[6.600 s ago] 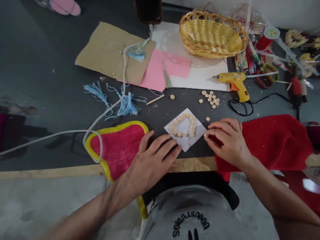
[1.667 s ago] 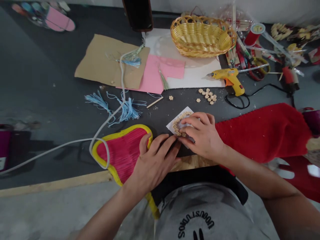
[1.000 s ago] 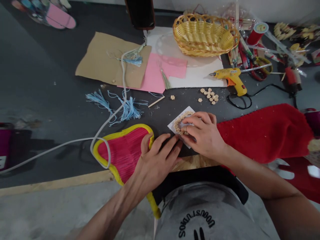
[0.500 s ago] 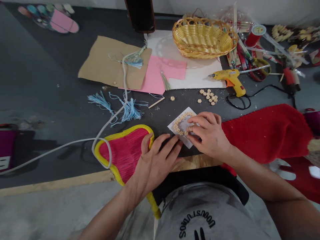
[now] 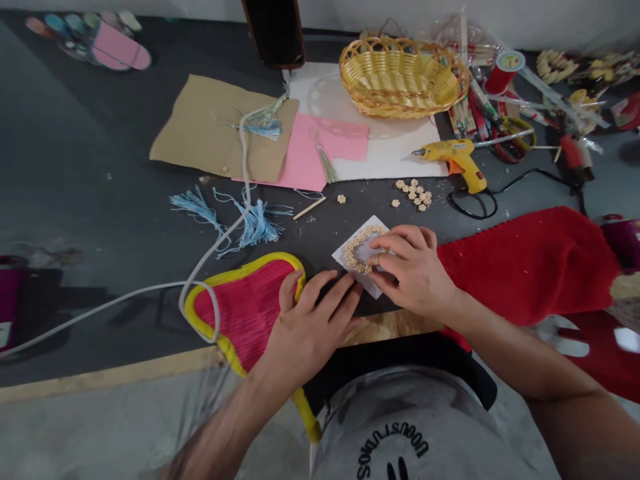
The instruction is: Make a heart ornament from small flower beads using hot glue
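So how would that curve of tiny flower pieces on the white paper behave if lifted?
The curve of flower pieces is likely fragile, being only a narrow row. It's probably light, since its middle looks open. The white paper beneath seems thin, so it might flex.

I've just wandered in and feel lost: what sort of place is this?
Most likely a craft workspace: a yellow glue gun, blue tassels, and small flower-shaped pieces arranged in a curve on white paper suggest it.
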{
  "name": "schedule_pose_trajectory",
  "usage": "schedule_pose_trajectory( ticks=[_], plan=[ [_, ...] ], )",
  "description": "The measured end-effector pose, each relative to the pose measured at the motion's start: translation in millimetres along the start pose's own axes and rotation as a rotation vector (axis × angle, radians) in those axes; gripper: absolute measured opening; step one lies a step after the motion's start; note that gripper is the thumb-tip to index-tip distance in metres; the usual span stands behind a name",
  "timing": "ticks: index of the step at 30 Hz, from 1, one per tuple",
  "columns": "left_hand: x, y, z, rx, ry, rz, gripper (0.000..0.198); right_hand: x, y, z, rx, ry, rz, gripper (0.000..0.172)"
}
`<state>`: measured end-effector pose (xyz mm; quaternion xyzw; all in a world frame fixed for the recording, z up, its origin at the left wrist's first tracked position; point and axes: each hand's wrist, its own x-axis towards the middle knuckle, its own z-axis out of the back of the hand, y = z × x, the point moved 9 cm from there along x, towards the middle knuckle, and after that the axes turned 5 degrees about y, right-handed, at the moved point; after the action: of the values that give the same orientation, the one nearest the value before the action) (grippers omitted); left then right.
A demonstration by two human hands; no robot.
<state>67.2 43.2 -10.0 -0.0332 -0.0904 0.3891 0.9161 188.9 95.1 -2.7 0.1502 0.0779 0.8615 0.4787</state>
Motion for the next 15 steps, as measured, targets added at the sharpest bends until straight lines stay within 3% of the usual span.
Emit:
schedule_pose_trajectory(
  ticks=[6, 12, 15],
  plan=[
    [1, 2, 3.6, -0.016, -0.025, 0.008, 0.031, -3, -8, 15, -0.003, 0.019, 0.005, 0.015],
    [3, 1, 6.4, 0.001, -0.031, 0.001, 0.030, 20, -89, 63, -0.009, -0.115, -0.062, 0.017],
    [3, 2, 4.8, -0.004, -0.035, 0.010, 0.029, 37, -121, 66, -0.029, -0.118, -0.072, 0.014]
  ],
)
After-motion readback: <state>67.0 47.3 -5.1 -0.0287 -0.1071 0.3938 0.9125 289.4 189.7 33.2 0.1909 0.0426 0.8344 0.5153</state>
